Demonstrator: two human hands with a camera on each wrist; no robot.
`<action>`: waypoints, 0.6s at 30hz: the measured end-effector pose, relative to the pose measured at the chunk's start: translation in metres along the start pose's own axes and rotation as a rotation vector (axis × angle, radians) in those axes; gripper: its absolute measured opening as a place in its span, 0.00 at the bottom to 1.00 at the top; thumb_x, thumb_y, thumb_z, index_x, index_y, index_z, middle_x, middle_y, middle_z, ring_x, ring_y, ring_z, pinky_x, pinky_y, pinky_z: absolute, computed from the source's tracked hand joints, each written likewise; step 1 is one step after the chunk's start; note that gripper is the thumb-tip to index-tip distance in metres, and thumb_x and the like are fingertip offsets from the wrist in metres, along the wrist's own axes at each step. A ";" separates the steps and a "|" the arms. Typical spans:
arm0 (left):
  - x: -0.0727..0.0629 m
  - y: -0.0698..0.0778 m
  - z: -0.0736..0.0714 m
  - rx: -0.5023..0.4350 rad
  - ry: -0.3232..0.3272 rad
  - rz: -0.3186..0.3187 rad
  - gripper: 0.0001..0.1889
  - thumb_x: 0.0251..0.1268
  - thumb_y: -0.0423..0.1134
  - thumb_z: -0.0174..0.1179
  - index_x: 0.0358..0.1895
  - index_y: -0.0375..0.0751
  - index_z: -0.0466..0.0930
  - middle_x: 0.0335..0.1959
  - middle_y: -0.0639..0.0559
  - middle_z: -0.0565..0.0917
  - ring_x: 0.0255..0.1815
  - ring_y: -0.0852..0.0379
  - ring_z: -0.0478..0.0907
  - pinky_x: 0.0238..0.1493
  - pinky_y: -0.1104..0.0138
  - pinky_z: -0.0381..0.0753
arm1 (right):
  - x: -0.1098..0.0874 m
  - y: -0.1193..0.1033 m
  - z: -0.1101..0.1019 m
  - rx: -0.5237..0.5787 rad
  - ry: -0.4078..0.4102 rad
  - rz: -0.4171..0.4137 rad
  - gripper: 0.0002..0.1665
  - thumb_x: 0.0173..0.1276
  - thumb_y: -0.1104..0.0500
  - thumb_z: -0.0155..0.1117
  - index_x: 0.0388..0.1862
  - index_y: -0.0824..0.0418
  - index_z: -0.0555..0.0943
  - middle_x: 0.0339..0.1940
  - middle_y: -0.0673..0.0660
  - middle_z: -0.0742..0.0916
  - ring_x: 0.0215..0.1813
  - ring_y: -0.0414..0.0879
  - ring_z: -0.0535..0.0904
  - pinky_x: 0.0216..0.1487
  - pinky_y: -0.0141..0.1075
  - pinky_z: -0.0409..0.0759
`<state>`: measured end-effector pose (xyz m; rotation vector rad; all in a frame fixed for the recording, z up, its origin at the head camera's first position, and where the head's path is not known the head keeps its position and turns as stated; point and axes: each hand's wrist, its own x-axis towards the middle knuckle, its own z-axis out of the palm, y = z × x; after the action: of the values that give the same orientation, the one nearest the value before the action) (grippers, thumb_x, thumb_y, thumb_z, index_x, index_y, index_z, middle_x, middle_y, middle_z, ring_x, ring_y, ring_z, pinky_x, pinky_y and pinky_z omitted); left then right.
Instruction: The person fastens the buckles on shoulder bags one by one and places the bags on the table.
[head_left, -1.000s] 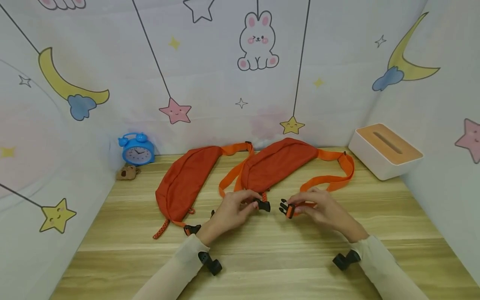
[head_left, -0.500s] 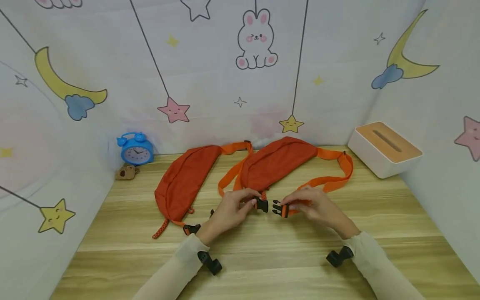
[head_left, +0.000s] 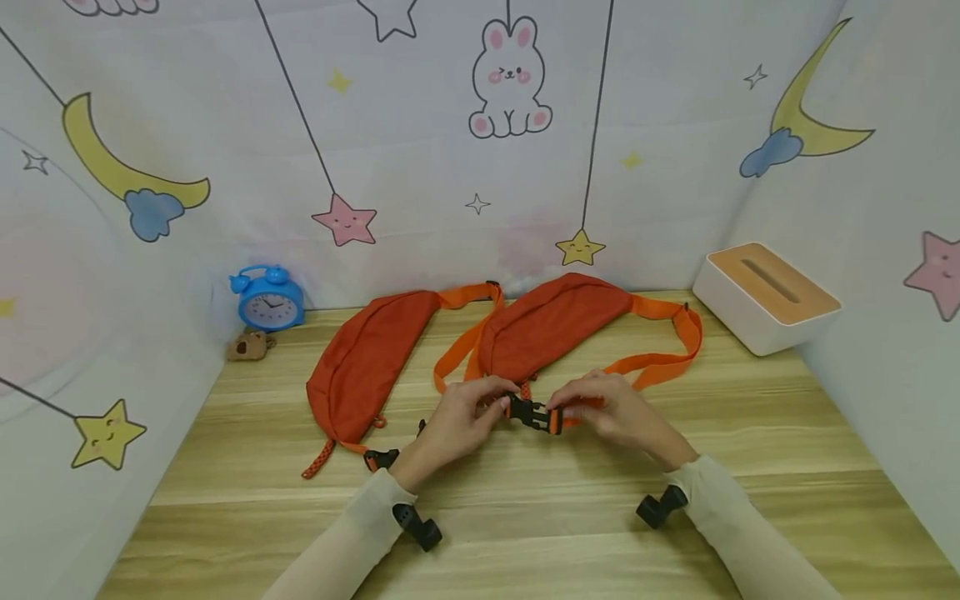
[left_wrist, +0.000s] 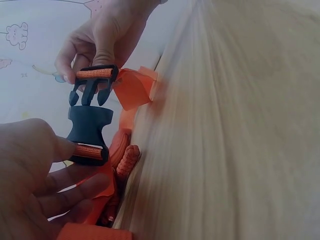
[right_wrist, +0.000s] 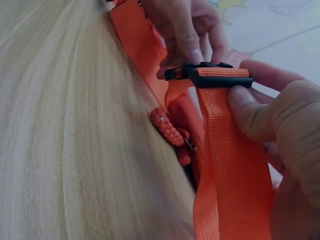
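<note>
Two halves of a black side-release buckle face each other above the table. My left hand (head_left: 456,423) pinches the socket half (left_wrist: 90,124) between thumb and fingers. The pronged half (left_wrist: 92,86) is pinched by my right hand (head_left: 621,413), with an orange strap (right_wrist: 236,160) hanging from it. In the left wrist view, the prong tips stand right at the socket's mouth, with a narrow gap showing. Just behind the hands lies a red-orange waist bag (head_left: 555,323), its braided zipper pull (right_wrist: 167,129) hanging down. Part of the socket is hidden in the right wrist view.
A second red-orange waist bag (head_left: 369,360) lies at the left, its black buckle (head_left: 381,459) beside my left wrist. A blue alarm clock (head_left: 271,302) and a small brown bear-like item (head_left: 248,346) stand back left. A white tissue box (head_left: 765,304) sits back right.
My right hand has moved left, carrying the pronged half up to the socket half. My left hand has stayed nearly still. The bags lie as before.
</note>
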<state>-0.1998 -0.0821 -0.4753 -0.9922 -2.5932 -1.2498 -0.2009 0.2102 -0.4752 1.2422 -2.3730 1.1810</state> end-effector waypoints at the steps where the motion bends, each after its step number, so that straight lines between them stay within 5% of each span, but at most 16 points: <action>1: 0.000 0.000 0.000 -0.001 0.002 0.003 0.10 0.79 0.33 0.63 0.56 0.43 0.89 0.43 0.55 0.92 0.29 0.64 0.74 0.32 0.74 0.71 | 0.000 0.000 0.000 0.003 0.001 0.003 0.22 0.63 0.73 0.77 0.50 0.50 0.92 0.45 0.49 0.95 0.45 0.38 0.86 0.46 0.33 0.80; 12: 0.000 0.002 -0.001 0.015 0.004 0.005 0.10 0.79 0.35 0.63 0.56 0.43 0.89 0.42 0.55 0.92 0.30 0.65 0.75 0.34 0.73 0.74 | 0.004 0.001 0.000 -0.019 -0.014 0.050 0.21 0.66 0.71 0.76 0.51 0.49 0.92 0.46 0.46 0.95 0.45 0.37 0.85 0.46 0.34 0.80; 18: 0.000 0.002 -0.001 -0.013 0.018 0.010 0.10 0.78 0.33 0.64 0.56 0.40 0.88 0.42 0.52 0.93 0.36 0.64 0.85 0.40 0.71 0.83 | 0.005 0.001 0.003 -0.042 0.002 0.083 0.22 0.65 0.71 0.76 0.51 0.48 0.92 0.45 0.45 0.95 0.46 0.36 0.85 0.46 0.33 0.78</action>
<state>-0.1982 -0.0821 -0.4730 -0.9903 -2.5661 -1.2690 -0.2045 0.2056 -0.4752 1.1396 -2.4567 1.1493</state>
